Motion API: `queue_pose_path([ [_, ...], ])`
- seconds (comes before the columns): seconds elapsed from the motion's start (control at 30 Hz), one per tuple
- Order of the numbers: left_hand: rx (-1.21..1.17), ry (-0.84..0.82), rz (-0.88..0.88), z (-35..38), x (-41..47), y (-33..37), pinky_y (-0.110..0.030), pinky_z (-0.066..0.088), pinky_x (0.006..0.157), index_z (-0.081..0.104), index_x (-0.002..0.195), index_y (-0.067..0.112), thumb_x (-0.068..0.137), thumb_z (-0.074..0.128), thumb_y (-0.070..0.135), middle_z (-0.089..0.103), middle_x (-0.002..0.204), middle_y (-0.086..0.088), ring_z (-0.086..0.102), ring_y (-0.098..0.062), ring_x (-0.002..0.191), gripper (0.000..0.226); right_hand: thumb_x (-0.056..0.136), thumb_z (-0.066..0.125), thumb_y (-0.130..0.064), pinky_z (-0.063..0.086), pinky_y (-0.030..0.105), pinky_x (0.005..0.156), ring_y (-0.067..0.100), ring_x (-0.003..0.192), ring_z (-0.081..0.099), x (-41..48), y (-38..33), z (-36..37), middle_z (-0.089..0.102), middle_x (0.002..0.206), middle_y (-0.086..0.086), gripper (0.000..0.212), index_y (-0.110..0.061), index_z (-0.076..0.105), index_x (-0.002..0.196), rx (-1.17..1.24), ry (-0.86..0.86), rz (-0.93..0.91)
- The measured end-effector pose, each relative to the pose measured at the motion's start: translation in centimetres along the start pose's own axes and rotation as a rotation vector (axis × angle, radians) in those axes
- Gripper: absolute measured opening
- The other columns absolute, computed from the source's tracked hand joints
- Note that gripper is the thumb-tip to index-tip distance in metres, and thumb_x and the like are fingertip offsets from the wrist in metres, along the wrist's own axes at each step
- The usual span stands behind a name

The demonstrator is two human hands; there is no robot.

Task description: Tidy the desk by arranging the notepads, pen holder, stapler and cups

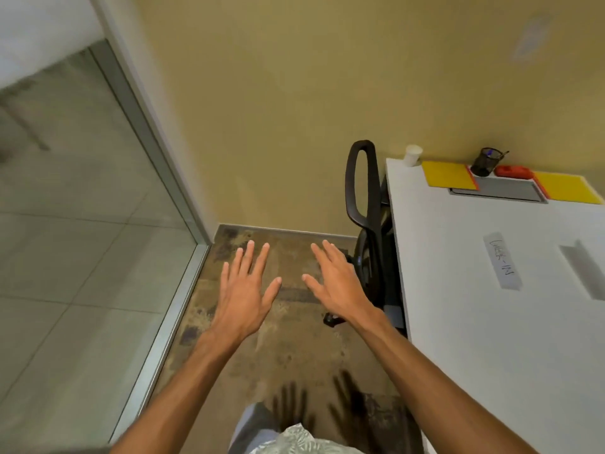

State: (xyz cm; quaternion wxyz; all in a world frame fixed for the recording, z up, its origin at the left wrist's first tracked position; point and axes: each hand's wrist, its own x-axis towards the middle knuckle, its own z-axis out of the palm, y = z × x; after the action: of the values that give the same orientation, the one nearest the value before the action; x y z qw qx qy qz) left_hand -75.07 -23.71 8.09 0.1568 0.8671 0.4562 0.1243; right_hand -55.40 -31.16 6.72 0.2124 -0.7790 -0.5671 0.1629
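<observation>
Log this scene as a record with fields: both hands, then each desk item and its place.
left hand: open, fingers spread, empty
right hand: open, near the black office chair
white desk: right of both hands
white paper cup: desk's far left corner
left yellow notepad: beside the cup
black mesh pen holder: between the notepads
red stapler: right of the pen holder
right yellow notepad: right of the stapler

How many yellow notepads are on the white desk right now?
2. One notepad lies beside the paper cup; the other notepad lies right of the red stapler, at the frame edge. More may be out of view.
</observation>
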Motion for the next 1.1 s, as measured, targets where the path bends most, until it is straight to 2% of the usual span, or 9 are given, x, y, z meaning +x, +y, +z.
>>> queue_pose_path([
  [0.27, -0.016, -0.030, 0.197, 0.2, 15.3, -1.8, -0.047, 0.008, 0.124, 0.005, 0.158, 0.028, 0.099, 0.036, 0.058, 0.003, 0.166, -0.002, 0.002, -0.022, 0.153, 0.073, 0.099, 0.047, -0.043, 0.018, 0.044, 0.119, 0.019, 0.153, 0.007, 10.6, 0.8, -2.2, 0.014, 0.165, 0.005, 0.065, -0.022, 0.023, 0.156, -0.092, 0.207, 0.029],
  [0.6, -0.002, -0.136, 0.497, -1.4, 34.3, -3.5, -0.046, 0.005, 0.124, -0.003, 0.158, 0.027, 0.099, 0.028, 0.061, -0.005, 0.166, -0.001, -0.003, -0.021, 0.153, 0.074, 0.099, 0.048, -0.043, 0.021, 0.048, 0.119, 0.021, 0.152, 0.009, 24.5, 1.4, -5.3, 0.014, 0.165, 0.006, 0.066, -0.020, 0.023, 0.156, -0.097, 0.367, 0.289],
  [0.83, 0.016, -0.172, 0.681, -1.7, 44.6, -1.0, -0.048, 0.006, 0.124, -0.005, 0.158, 0.024, 0.100, 0.025, 0.060, -0.006, 0.166, -0.004, -0.004, -0.023, 0.153, 0.075, 0.097, 0.051, -0.043, 0.024, 0.045, 0.116, 0.023, 0.151, 0.015, 30.1, 3.6, -7.2, 0.020, 0.163, 0.009, 0.067, -0.019, 0.026, 0.154, -0.179, 0.407, 0.419],
  [1.1, 0.014, -0.224, 0.808, 1.5, 54.1, 3.7, -0.049, 0.006, 0.124, -0.007, 0.158, 0.020, 0.101, 0.031, 0.054, -0.007, 0.166, -0.005, -0.004, -0.024, 0.153, 0.077, 0.098, 0.049, -0.043, 0.025, 0.043, 0.115, 0.024, 0.150, 0.016, 35.5, 8.9, -9.7, 0.021, 0.162, 0.008, 0.065, -0.021, 0.026, 0.154, -0.183, 0.466, 0.539],
])
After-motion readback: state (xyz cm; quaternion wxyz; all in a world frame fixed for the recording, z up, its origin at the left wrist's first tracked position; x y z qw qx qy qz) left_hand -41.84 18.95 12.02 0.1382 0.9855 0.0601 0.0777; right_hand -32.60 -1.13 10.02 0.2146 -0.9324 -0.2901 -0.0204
